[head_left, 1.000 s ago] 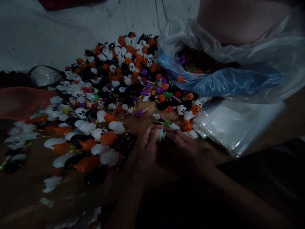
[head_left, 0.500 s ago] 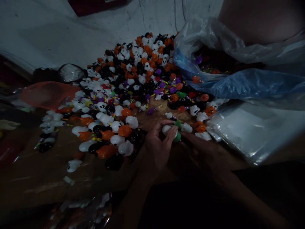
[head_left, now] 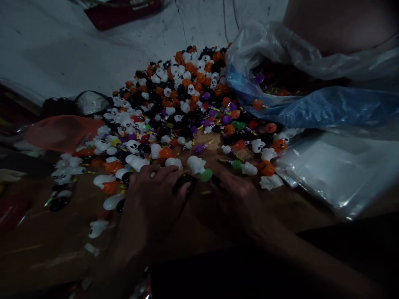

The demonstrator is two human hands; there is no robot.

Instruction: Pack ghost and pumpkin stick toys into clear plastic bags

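Observation:
My left hand [head_left: 156, 193] reaches over the near toys with its fingers curled. A shiny black toy piece [head_left: 182, 181] shows between its fingers and thumb. My right hand [head_left: 238, 191] is low over the wooden table, fingers bent together; what they hold, if anything, is lost in the dark. Just ahead of its fingertips lies a green round piece [head_left: 206, 175], touching a white ghost-shaped toy [head_left: 196, 164]. Another green piece [head_left: 236, 165] and a white toy [head_left: 249, 168] lie beyond my right hand.
A heap of orange, white and black Halloween toys [head_left: 174, 83] rises against the wall. At the right are a large plastic bag [head_left: 327, 108] with candy-coloured items and a stack of clear bags [head_left: 339, 170]. An orange mesh bag [head_left: 62, 132] lies left. Part of a person shows behind the plastic bag.
My left hand has let go of the white toy and moved left over the near toys. The white toy and green piece now lie on the table. My right hand has shifted left.

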